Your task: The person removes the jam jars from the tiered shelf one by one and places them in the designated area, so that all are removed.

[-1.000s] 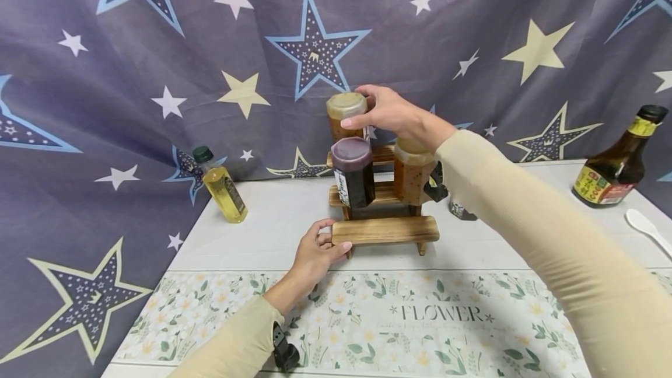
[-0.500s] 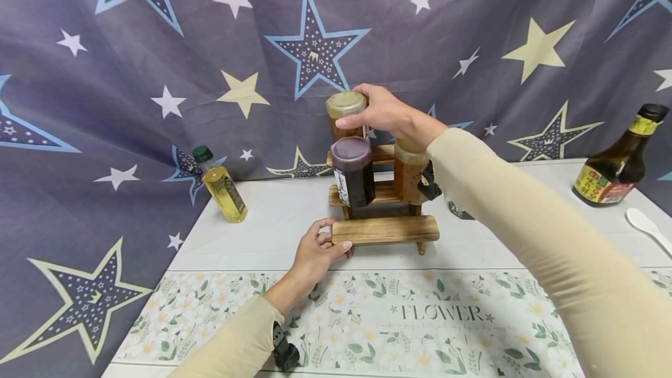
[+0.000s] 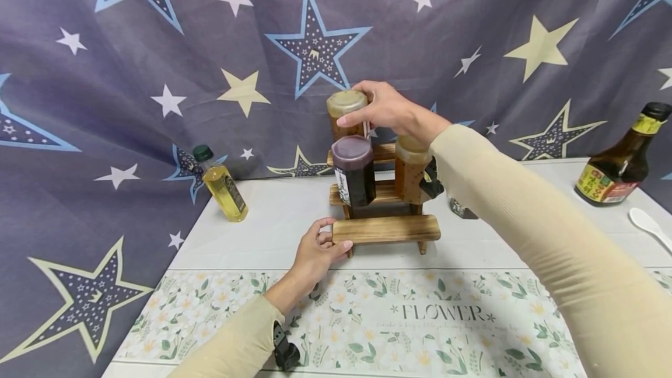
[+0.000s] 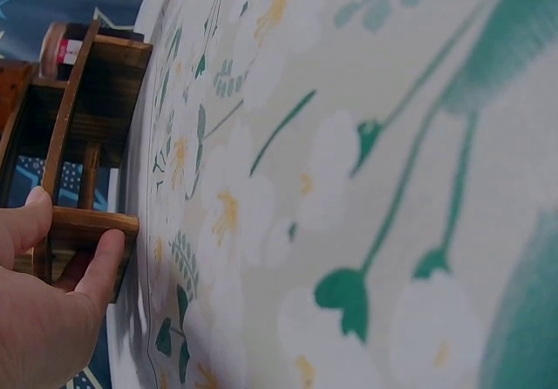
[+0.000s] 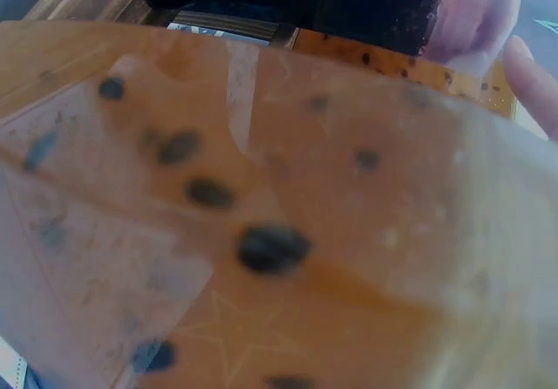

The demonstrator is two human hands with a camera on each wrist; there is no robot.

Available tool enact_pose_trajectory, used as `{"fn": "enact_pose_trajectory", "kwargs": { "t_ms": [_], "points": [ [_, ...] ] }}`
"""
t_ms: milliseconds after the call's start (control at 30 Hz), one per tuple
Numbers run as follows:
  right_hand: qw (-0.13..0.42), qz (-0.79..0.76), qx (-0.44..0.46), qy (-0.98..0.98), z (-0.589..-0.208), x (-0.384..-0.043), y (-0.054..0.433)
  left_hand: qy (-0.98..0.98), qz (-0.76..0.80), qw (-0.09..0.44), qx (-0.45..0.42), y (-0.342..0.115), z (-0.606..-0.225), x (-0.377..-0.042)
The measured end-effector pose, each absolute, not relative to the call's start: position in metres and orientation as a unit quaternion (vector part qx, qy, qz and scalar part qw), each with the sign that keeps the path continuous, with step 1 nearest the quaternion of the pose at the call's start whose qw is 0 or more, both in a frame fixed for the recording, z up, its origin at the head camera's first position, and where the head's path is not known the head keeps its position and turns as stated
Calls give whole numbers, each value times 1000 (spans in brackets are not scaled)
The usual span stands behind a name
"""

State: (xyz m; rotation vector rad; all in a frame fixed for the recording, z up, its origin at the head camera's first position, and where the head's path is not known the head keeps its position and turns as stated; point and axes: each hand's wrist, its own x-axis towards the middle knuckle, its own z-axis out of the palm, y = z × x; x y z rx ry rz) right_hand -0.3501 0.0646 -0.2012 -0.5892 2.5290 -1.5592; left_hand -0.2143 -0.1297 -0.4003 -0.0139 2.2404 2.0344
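Observation:
A three-tier wooden rack [image 3: 385,230] stands on the table. My left hand [image 3: 311,255] grips the left end of its lowest board; the left wrist view shows thumb and fingers around that board end [image 4: 91,221]. On the top tier, my right hand [image 3: 388,109] holds an amber jar [image 3: 346,111] by its upper part, thumb in front. One step down stand a dark jar with a purple lid [image 3: 356,177] and a second amber jar [image 3: 410,174], partly covered by my right wrist. In the right wrist view, a seed-flecked amber jar [image 5: 261,180] fills most of the frame.
An oil bottle [image 3: 224,191] with a green cap stands left of the rack. At the far right are a dark sauce bottle [image 3: 619,162] and a white spoon [image 3: 648,226]. A small dark object [image 3: 462,209] shows partly behind my right sleeve. Starry cloth [image 3: 210,45] hangs behind.
My right hand shifts only slightly at the top amber jar, its wrist moving a little left. The left hand, rack and jars stay in place.

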Motion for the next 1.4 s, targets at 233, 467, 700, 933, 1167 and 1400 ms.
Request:
{"fn": "enact_pose_trajectory", "kwargs": {
  "t_ms": [233, 467, 700, 933, 1167, 1400],
  "points": [
    [30, -525, -181, 831, -200, -348, 68, 739, 671, 60, -5, -128, -401, -214],
    [-14, -549, -179, 816, -188, -347, 80, 740, 671, 59, -3, -129, -399, -214],
    [-20, -546, -173, 820, -171, -344, 90, 740, 670, 57, -3, -132, -399, -214],
    [-36, -544, -171, 821, -167, -343, 100, 738, 672, 57, -4, -132, -399, -214],
    [-57, -547, -160, 819, -163, -339, 130, 742, 667, 59, -3, -130, -400, -214],
    [-96, -543, -144, 822, -156, -335, 167, 747, 662, 58, 0, -129, -401, -215]
  ]
}}
